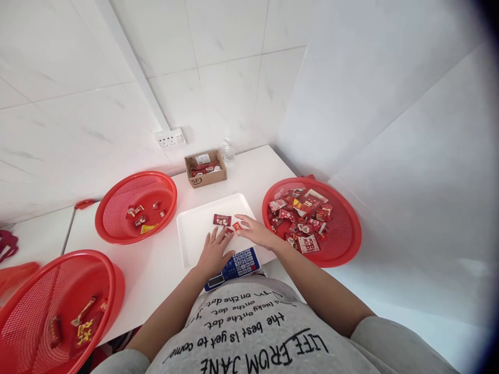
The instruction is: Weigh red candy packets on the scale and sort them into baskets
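Over the white scale tray [191,213], my left hand [212,252] is spread, its fingertips at a small red packet [228,231] that they partly cover. From the right reaches my right hand [255,231], fingers stretched out and apart, beside a small orange-red packet [237,226]. Whether its fingertips touch that packet, I cannot tell. A larger dark red wrapped packet [222,220] lies flat on the tray just beyond both hands. Below the tray, the scale's blue keypad [244,262] shows, partly hidden by my left hand and wrist.
Right of the tray, a red basket [349,234] holds many red packets. Two more red baskets, one farther back [109,213] and one nearer [117,285], stand left with a few sweets each. A cardboard box [208,178] and clear plastic bottle [228,150] stand near the wall.
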Demonstrator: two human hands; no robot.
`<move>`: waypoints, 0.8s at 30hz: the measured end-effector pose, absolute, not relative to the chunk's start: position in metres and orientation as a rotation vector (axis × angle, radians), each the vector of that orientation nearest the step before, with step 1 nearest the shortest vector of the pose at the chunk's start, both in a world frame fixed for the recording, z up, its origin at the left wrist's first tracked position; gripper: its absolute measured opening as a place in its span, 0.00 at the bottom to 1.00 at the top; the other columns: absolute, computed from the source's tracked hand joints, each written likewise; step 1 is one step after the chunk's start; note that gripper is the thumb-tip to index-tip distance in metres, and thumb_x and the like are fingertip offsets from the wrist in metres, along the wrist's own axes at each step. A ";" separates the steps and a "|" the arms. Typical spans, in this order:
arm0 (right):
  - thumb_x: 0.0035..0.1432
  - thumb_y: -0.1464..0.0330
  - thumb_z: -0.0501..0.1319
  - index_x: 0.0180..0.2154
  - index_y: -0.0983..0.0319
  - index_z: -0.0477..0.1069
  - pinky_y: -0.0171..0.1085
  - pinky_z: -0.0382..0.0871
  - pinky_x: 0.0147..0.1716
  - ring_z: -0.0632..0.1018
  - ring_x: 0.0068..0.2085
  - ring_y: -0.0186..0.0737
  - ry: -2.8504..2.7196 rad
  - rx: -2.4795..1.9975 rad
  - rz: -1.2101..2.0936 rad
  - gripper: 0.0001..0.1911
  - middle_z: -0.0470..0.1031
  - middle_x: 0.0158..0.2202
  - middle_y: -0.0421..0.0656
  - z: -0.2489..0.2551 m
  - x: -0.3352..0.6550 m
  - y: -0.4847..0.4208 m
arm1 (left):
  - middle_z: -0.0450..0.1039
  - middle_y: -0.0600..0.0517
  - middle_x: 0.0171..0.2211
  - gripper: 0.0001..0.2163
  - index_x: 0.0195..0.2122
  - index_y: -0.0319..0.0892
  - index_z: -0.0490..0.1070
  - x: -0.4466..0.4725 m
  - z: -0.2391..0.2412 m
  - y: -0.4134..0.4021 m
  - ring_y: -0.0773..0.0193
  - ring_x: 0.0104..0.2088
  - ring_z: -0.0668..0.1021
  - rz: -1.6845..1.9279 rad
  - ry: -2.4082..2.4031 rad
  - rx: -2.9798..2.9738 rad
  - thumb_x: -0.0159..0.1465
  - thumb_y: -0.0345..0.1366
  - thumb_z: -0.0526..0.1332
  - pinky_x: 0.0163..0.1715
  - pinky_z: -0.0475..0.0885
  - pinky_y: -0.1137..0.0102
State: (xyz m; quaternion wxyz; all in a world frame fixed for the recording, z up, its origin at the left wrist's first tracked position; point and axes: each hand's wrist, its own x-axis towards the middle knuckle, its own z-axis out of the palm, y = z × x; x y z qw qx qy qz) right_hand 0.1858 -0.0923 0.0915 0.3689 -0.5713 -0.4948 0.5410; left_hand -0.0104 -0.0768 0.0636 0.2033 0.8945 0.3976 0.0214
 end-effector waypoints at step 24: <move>0.56 0.60 0.56 0.64 0.51 0.45 0.56 0.40 0.59 0.35 0.66 0.56 -1.611 -2.461 0.858 0.36 0.40 0.68 0.39 0.016 0.367 -0.135 | 0.44 0.48 0.66 0.25 0.63 0.53 0.51 0.028 0.045 -0.058 0.47 0.65 0.45 -0.051 1.299 2.567 0.65 0.47 0.49 0.58 0.48 0.44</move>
